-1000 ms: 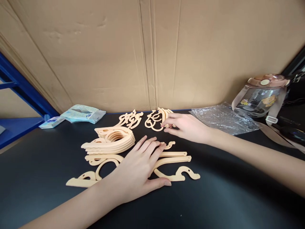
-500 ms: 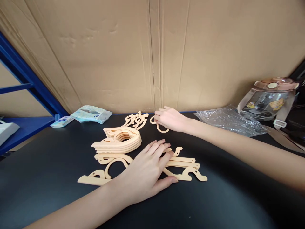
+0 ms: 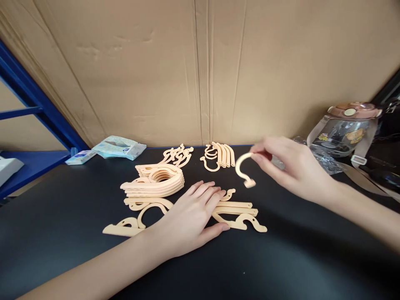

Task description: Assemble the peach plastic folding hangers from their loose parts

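Between the thumb and fingers of my right hand is a beige hanger hook, raised above the table. It is curved, with a small block at its lower end. My left hand lies with fingers stretched out over beige folding-hanger parts, covering their middle. A hanger arm sticks out to the left of that hand, and another arm with a curved end to its right. Just beyond is a neat stack of hanger arms. Several loose hooks lie behind the stack.
More hooks and a row of curved beige pieces lie at the back. A tissue pack stands back left. A clear bottle with a strap and crumpled clear plastic are at right. Cardboard walls off the black table.
My right hand has moved from the back of the table to the right and nearer, lifting a hanger hook. The curved pieces it covered now show. My left hand has stayed almost still.
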{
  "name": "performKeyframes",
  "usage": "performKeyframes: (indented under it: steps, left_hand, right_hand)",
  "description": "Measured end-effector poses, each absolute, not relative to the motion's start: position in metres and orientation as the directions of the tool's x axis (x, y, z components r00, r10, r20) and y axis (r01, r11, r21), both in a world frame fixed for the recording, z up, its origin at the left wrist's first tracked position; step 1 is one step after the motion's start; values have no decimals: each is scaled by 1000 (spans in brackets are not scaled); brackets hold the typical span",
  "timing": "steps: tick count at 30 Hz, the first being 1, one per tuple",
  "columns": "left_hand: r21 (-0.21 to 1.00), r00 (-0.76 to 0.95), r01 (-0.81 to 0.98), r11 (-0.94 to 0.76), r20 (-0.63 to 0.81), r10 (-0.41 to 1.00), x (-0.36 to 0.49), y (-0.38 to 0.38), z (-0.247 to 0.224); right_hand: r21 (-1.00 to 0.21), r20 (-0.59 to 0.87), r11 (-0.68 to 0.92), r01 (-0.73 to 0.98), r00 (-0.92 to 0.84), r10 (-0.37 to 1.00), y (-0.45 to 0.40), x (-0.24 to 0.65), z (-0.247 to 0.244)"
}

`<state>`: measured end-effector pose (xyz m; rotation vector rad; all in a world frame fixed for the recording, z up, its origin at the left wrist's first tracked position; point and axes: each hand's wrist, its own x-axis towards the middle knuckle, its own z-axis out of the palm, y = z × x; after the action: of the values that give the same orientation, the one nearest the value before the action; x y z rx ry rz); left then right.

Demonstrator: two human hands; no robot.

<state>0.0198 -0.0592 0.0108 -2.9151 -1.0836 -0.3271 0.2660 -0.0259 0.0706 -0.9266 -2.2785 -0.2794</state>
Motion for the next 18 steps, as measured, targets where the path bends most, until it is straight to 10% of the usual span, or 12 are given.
performKeyframes:
  steps: [18]
  left_hand:
    - [19,776,574,-818,306,552,26,-62,18]
  right_hand:
    - [-692,250,380,614,-290,924,-12,288,16]
